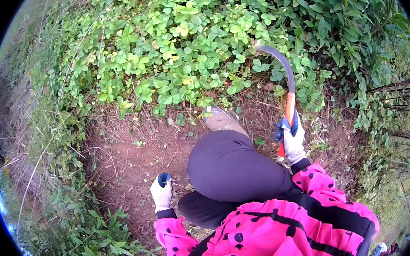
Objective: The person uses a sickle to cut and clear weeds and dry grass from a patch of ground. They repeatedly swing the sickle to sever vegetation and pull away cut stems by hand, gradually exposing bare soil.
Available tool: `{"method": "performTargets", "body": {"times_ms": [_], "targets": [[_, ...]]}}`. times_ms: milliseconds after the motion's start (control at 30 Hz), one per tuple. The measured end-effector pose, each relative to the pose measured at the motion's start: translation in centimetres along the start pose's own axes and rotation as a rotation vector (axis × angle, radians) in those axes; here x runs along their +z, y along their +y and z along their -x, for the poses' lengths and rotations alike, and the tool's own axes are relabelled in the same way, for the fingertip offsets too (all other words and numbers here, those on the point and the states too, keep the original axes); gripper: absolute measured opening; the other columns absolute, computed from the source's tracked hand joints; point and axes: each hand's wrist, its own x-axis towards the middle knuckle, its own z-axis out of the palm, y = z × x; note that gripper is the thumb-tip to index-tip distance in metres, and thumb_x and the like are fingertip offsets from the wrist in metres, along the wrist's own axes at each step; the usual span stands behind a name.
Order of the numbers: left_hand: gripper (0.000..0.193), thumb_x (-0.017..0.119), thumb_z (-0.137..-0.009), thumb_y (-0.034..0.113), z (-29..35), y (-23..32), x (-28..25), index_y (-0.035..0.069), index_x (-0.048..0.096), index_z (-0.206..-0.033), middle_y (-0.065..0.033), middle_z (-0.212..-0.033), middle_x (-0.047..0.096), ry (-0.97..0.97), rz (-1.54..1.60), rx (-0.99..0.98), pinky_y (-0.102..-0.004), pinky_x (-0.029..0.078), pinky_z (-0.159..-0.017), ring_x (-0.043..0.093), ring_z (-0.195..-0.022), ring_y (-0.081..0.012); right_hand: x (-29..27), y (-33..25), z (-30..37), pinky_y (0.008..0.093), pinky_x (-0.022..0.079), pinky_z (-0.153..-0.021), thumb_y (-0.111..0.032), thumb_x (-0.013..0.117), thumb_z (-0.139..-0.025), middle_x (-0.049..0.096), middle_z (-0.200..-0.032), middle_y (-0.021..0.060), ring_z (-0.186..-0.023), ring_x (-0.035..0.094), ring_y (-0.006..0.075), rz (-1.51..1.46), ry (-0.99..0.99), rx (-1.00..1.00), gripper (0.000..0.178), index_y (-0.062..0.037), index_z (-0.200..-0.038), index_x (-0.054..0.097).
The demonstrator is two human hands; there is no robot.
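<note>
My right hand, in a white glove with dark blue fingers, is wrapped round the orange-red handle of a sickle. The curved blade points up and away, its tip bending left among the leaves. My left hand, gloved the same way, hangs beside my left knee with its fingers curled in. What lies inside them, if anything, is hidden; a thin pale line, perhaps a stalk, shows just to their right. Beyond both hands spreads a dense patch of low green leafy plants.
Bare reddish-brown soil with dry stalks lies around my legs. One boot stands at the edge of the leaves. Taller bushes rise at the far right, and leafy plants grow at the near left. Dark bare fronds jut in from the right.
</note>
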Motion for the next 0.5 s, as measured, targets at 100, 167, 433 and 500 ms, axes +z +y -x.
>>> {"method": "performTargets", "body": {"times_ms": [100,167,433,500], "targets": [[0.016,0.059,-0.084,0.010,-3.1,6.9,3.0,0.002,0.062,-0.098,-0.0022,-0.085,0.063,-0.034,0.184,0.156,-0.0187,0.044,-0.055,0.056,-0.067,-0.0050,-0.6,-0.3,-1.4,0.0241,0.044,-0.041,-0.018,0.050,-0.091,0.053,-0.075,0.0033,-0.047,0.048,0.0079,-0.065,0.067,0.021,0.054,-0.0108,-0.138,0.024],[0.023,0.060,-0.083,0.011,-5.3,13.0,5.6,0.001,0.060,-0.103,-0.0048,-0.094,0.064,-0.134,0.255,0.324,-0.0211,0.046,-0.062,0.058,-0.078,-0.0078,-0.3,-0.3,-2.7,0.0249,0.045,-0.043,-0.016,0.051,-0.091,0.054,-0.076,0.0042,-0.048,0.048,0.0087,-0.066,0.082,-0.007,0.054,-0.0103,-0.137,0.025],[0.051,0.066,-0.073,0.026,-9.1,33.7,24.7,0.008,0.052,-0.118,-0.0115,-0.123,0.049,-0.922,-0.654,1.387,-0.0390,0.041,-0.091,0.045,-0.115,-0.0300,4.1,-3.9,-7.9,0.0260,0.047,-0.059,-0.008,0.047,-0.091,0.056,-0.087,0.0087,-0.063,0.054,0.0110,-0.090,0.019,-0.246,0.051,-0.0034,-0.136,0.024],[0.057,0.066,-0.072,0.026,-13.2,33.9,28.6,0.010,0.047,-0.124,-0.0123,-0.130,0.042,-0.630,-0.565,1.537,-0.0407,0.039,-0.093,0.040,-0.119,-0.0317,5.2,-4.6,-8.2,0.0257,0.047,-0.059,-0.008,0.047,-0.090,0.056,-0.089,0.0086,-0.063,0.054,0.0112,-0.060,0.043,-0.280,0.049,-0.0031,-0.134,0.026]]}}
